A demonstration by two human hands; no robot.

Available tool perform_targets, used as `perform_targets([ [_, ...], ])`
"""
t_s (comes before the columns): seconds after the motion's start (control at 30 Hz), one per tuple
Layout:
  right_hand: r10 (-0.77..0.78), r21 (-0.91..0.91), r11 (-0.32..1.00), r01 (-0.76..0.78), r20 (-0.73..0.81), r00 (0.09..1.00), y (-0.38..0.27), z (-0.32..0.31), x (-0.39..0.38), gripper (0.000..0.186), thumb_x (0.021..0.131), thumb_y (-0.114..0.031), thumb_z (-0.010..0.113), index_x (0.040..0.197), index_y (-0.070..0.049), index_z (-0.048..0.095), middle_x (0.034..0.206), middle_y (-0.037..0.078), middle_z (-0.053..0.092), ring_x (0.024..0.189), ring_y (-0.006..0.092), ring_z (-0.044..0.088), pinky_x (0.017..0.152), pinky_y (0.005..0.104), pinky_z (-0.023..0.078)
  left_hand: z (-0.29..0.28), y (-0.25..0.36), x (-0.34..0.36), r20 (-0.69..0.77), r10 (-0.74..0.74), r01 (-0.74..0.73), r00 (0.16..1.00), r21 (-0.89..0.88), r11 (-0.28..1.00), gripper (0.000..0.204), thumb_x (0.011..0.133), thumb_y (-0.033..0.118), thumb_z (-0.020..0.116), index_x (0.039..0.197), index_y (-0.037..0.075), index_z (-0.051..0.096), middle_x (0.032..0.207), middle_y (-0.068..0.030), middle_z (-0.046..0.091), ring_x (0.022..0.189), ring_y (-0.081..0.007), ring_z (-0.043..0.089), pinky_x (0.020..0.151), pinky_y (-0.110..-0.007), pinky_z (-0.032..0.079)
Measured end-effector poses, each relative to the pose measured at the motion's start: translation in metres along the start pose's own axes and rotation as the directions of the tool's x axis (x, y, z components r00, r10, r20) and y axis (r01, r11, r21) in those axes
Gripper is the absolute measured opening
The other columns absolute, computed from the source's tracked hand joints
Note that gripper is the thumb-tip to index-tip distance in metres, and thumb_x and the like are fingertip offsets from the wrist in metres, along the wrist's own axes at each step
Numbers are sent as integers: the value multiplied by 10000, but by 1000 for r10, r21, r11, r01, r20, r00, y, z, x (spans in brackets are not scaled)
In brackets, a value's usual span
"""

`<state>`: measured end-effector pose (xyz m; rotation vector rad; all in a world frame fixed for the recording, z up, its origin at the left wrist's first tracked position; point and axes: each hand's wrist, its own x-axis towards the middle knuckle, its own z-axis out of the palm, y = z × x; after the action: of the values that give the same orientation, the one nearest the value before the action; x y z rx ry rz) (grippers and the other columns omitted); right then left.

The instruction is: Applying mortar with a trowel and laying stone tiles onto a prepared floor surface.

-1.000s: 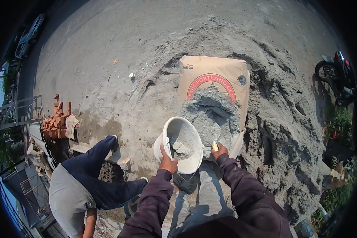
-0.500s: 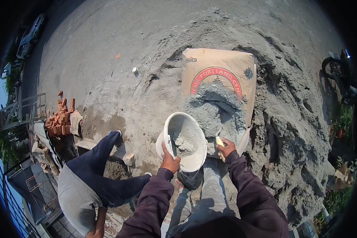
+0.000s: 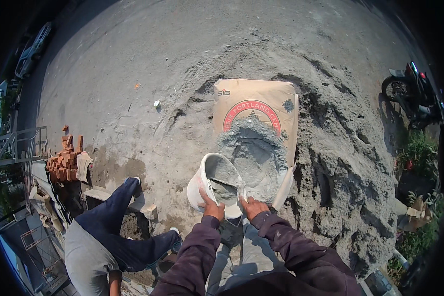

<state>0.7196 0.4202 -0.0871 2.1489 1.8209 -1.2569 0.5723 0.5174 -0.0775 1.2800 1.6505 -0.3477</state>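
A white bucket (image 3: 196, 190) stands tilted between my legs and the opened paper cement bag (image 3: 256, 89). My left hand (image 3: 212, 206) grips its near rim. My right hand (image 3: 254, 207) is closed round the pale handle of a trowel (image 3: 241, 190) at the bucket's right side. The trowel's blade reaches over the rim into the bucket and is partly hidden there. Grey cement powder (image 3: 256, 165) lies exposed in a hollow where the bag is torn, just right of the bucket.
A heap of grey sand (image 3: 345, 192) rises right of the bag. At left, another person (image 3: 91, 246) bends over beside a low concrete edge. Stacked bricks (image 3: 64, 163) lie farther left. A motorcycle (image 3: 414, 96) is parked at far right.
My right hand has moved left with the trowel, from the cement in the bag to the bucket. My left hand keeps hold of the rim. The whole view has shifted slightly.
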Motion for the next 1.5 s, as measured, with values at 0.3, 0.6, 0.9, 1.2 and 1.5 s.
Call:
perform_targets([
  [0.3, 661, 322, 736, -596, -150, 735, 46, -28, -67, 464, 677, -220, 570, 1091, -49, 447, 838, 195, 554, 774, 349, 545, 689, 413, 436, -12, -2, 7, 18, -8, 8, 1000, 34, 999, 947, 713, 136, 531, 1219, 79, -267, 1078, -537, 76, 1109, -570, 145, 951, -405, 219],
  [0.6, 720, 617, 614, -491, -183, 670, 103, 2, 36, 404, 628, -181, 610, 970, 18, 525, 864, 230, 562, 850, 347, 542, 749, 358, 427, -14, 2, 12, 51, 44, -46, 998, 28, 999, 948, 716, 148, 521, 1205, 64, -286, 1072, -543, 63, 1128, -561, 105, 967, -383, 182],
  [0.9, 706, 972, 144, -188, 33, 708, 94, 27, 24, 404, 685, -99, 614, 1060, -23, 483, 715, 95, 553, 520, 178, 537, 413, 287, 441, -14, 6, 14, 68, -31, 27, 997, 59, 998, 957, 729, 146, 521, 1193, 83, -313, 1090, -535, 34, 1131, -550, 136, 962, -386, 187],
  [1.2, 259, 786, 619, -16, -184, 948, 54, 4, -15, 440, 664, -141, 629, 1070, -33, 497, 816, 111, 587, 677, 181, 580, 618, 279, 465, 3, -3, -9, -112, -88, 64, 990, -196, 978, 945, 692, 146, 595, 1279, 252, -138, 1204, -439, 55, 1158, -490, 181, 945, -408, 250],
  [1.5, -71, -89, 994, 66, -58, 996, -19, -16, 1, 532, 687, -153, 555, 1185, -167, 368, 894, 126, 510, 767, 301, 554, 622, 397, 452, -28, -25, -12, -194, -122, 75, 973, -233, 970, 855, 670, 23, 513, 1299, 302, 6, 1207, -322, 290, 1048, -408, 414, 882, -383, 341],
])
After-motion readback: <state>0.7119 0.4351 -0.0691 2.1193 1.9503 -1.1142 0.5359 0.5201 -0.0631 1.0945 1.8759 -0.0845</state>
